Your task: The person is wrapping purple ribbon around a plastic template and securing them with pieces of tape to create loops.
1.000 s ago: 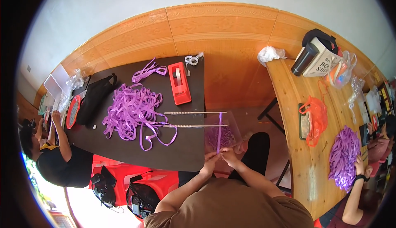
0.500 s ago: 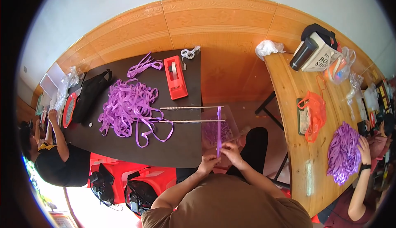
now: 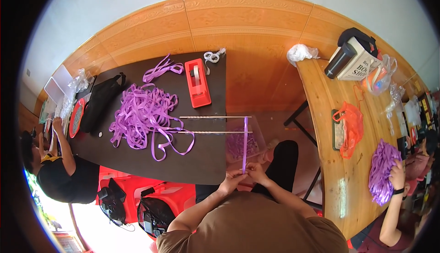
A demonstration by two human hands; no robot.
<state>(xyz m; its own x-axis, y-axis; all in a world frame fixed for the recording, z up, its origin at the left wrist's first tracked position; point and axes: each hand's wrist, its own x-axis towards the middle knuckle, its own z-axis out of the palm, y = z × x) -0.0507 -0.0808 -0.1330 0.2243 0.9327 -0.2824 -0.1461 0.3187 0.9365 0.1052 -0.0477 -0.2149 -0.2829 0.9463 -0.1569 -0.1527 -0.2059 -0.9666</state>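
Observation:
A narrow purple ribbon (image 3: 245, 147) runs straight from the free ends of two thin metal rods (image 3: 211, 117) to my hands. My left hand (image 3: 233, 179) pinches its near end. Right beside it, my right hand (image 3: 256, 173) has its fingers pressed together on the same end. The rods jut out past the right edge of the dark table (image 3: 192, 161). On that table lies a tangled heap of purple ribbon (image 3: 142, 115), with loose loops reaching toward the rods. Under the rods sits a clear plastic box (image 3: 259, 136) with purple ribbon in it.
A red tape dispenser (image 3: 198, 83), white-handled scissors (image 3: 212, 57) and a black bag (image 3: 101, 104) lie on the dark table. At right, a wooden table (image 3: 337, 198) bears a red plastic bag (image 3: 352, 127) and a purple ribbon bundle (image 3: 382, 173) under another person's hand. Red stools (image 3: 176, 195) stand at left.
My hands have drawn closer together at the ribbon's near end. The other person's hand at right has moved slightly on the purple bundle. The whole view has shifted a little.

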